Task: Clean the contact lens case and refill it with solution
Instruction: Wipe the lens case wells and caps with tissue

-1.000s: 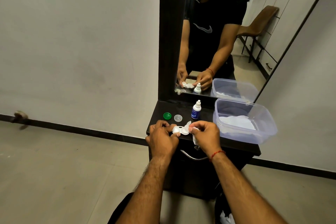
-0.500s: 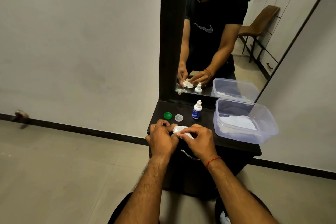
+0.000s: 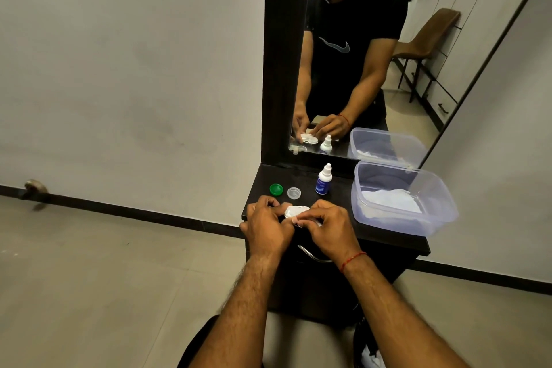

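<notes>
At the near edge of the dark table (image 3: 340,197), both hands meet over the white contact lens case (image 3: 295,210), which is held just above the tabletop. The left hand (image 3: 268,225) has its fingers (image 3: 273,203) curled in, pinching the left end of the case. The right hand (image 3: 330,224) is curled too, its fingers pinching a scrap of white material (image 3: 310,222), tissue by the look of it, against the right part of the case. How much of the case that scrap covers I cannot tell, since the knuckles hide it. A red thread (image 3: 352,258) circles the right wrist.

Just behind the hands lie two loose caps, apart from each other: a green cap (image 3: 276,189) to the left and a clear cap (image 3: 294,193) beside it. The solution bottle (image 3: 324,181), blue-labelled with a white nozzle top, stands upright to the right of the caps, near the back of the table. On the right side of the table sits a clear plastic container (image 3: 388,222), uncovered, with crumpled white tissue (image 3: 388,200) lying in it.

A dark-framed mirror (image 3: 373,84) rises behind the table and reflects the person's arms, the bottle and the container. Below the tabletop, a metal drawer handle (image 3: 313,257) shows between the forearms.
</notes>
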